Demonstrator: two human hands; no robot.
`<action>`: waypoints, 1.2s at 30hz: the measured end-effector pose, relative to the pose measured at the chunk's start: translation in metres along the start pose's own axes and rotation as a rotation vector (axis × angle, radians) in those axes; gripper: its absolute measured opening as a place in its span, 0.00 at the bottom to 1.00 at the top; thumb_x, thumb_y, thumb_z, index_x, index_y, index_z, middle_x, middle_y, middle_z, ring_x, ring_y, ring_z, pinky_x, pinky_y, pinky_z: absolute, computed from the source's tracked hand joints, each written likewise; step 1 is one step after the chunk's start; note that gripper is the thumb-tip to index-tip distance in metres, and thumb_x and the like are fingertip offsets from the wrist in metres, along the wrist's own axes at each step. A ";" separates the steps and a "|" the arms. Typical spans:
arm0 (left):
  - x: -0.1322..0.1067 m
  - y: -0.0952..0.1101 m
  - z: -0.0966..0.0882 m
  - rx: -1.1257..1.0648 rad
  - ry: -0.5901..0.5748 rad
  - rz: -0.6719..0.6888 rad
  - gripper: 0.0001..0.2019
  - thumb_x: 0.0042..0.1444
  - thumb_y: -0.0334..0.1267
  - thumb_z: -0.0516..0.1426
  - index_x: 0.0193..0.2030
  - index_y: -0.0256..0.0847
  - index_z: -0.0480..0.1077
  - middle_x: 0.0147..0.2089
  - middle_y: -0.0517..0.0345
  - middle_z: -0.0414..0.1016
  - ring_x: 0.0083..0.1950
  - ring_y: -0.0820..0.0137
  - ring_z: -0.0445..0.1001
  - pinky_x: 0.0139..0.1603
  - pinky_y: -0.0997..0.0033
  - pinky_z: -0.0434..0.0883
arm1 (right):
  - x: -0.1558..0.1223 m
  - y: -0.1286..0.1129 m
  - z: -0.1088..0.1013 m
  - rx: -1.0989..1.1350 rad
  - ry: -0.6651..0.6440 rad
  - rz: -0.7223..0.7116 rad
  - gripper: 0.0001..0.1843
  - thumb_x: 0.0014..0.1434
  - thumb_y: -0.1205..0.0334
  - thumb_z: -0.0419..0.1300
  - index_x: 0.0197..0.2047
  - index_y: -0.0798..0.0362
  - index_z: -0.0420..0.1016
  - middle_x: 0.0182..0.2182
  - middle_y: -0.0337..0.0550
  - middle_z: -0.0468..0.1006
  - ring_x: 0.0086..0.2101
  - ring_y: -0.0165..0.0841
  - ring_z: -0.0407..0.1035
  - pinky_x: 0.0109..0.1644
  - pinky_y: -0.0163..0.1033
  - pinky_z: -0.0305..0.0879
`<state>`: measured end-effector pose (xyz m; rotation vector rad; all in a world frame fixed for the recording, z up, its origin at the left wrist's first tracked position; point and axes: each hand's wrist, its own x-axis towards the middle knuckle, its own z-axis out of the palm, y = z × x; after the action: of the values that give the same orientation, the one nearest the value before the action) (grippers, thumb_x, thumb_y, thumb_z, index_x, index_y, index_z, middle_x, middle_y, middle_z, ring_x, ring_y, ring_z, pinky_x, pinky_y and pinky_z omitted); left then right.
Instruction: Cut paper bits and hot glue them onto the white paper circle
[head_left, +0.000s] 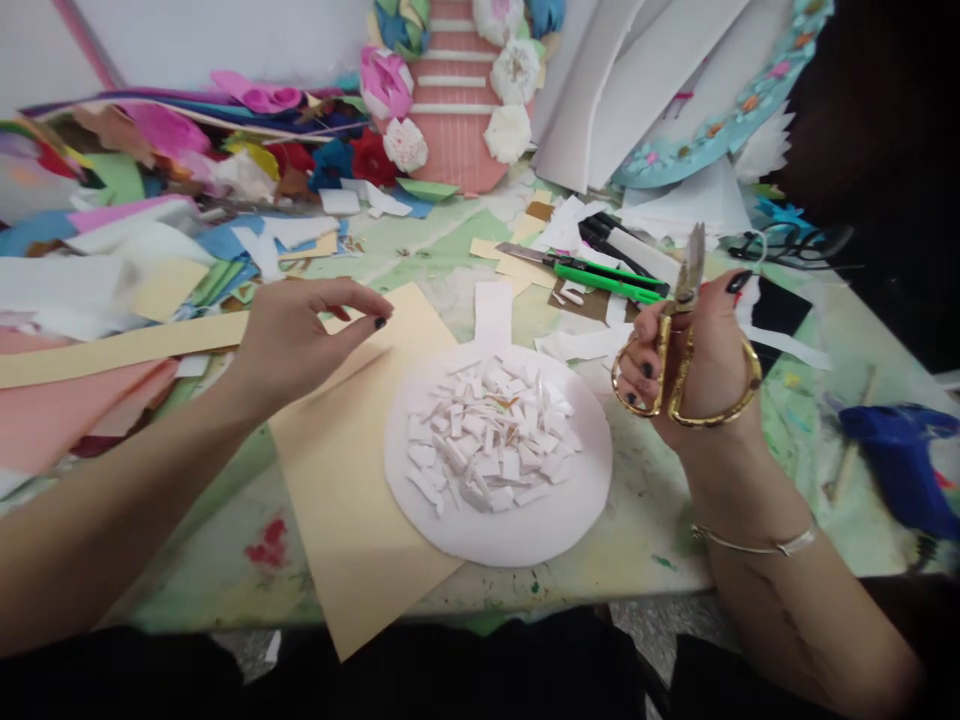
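My right hand [701, 340] holds a pair of scissors [686, 285] upright, with fingers through the gold handles and the metal blades pointing up. Over a sheet of cream paper [341, 500], my left hand [300, 340] is raised with thumb and index fingertips brought together; whether something tiny is between them is not visible. Between the hands lies a round white board [495, 545] bearing a heap of small cut white pieces [491, 440]. A white strip [493, 313] sticks out at the board's far edge.
Coloured foam and paper scraps [135, 250] crowd the left side. A green utility knife [611, 280] and black markers [611, 245] lie beyond the board. At right is a blue glue gun [900, 460]. A pink flower-trimmed panel [461, 110] and a blue-rimmed ring [667, 165] stand behind.
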<state>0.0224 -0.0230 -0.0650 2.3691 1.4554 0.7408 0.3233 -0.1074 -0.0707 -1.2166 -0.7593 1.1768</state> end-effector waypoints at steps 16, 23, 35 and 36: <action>-0.043 -0.040 -0.005 0.247 -0.252 -0.117 0.07 0.54 0.38 0.50 0.29 0.42 0.65 0.34 0.52 0.74 0.39 0.62 0.72 0.38 0.66 0.65 | -0.011 0.011 -0.004 -0.225 -0.481 0.122 0.29 0.57 0.32 0.51 0.29 0.53 0.69 0.14 0.33 0.62 0.13 0.25 0.57 0.22 0.37 0.67; -0.066 0.028 -0.024 -0.023 -0.186 0.058 0.06 0.61 0.40 0.49 0.38 0.42 0.63 0.29 0.60 0.76 0.26 0.72 0.70 0.29 0.73 0.63 | -0.075 -0.020 0.030 -0.708 -0.701 0.150 0.27 0.57 0.35 0.53 0.29 0.54 0.68 0.19 0.36 0.64 0.21 0.29 0.68 0.25 0.33 0.67; -0.071 0.058 0.001 -0.080 -0.302 0.319 0.06 0.62 0.37 0.49 0.36 0.41 0.64 0.27 0.62 0.72 0.26 0.73 0.69 0.28 0.76 0.63 | -0.088 0.001 0.034 -0.875 -0.587 0.341 0.29 0.58 0.34 0.51 0.26 0.54 0.65 0.10 0.32 0.59 0.09 0.25 0.58 0.14 0.30 0.55; -0.071 0.057 0.002 -0.077 -0.311 0.319 0.06 0.63 0.38 0.49 0.36 0.41 0.64 0.27 0.62 0.72 0.26 0.73 0.70 0.28 0.75 0.63 | -0.089 0.003 0.032 -0.868 -0.584 0.359 0.30 0.58 0.33 0.51 0.26 0.54 0.64 0.10 0.31 0.59 0.09 0.25 0.58 0.13 0.30 0.55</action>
<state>0.0405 -0.1126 -0.0600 2.5457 0.9227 0.4565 0.2689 -0.1830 -0.0541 -1.7827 -1.6538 1.5939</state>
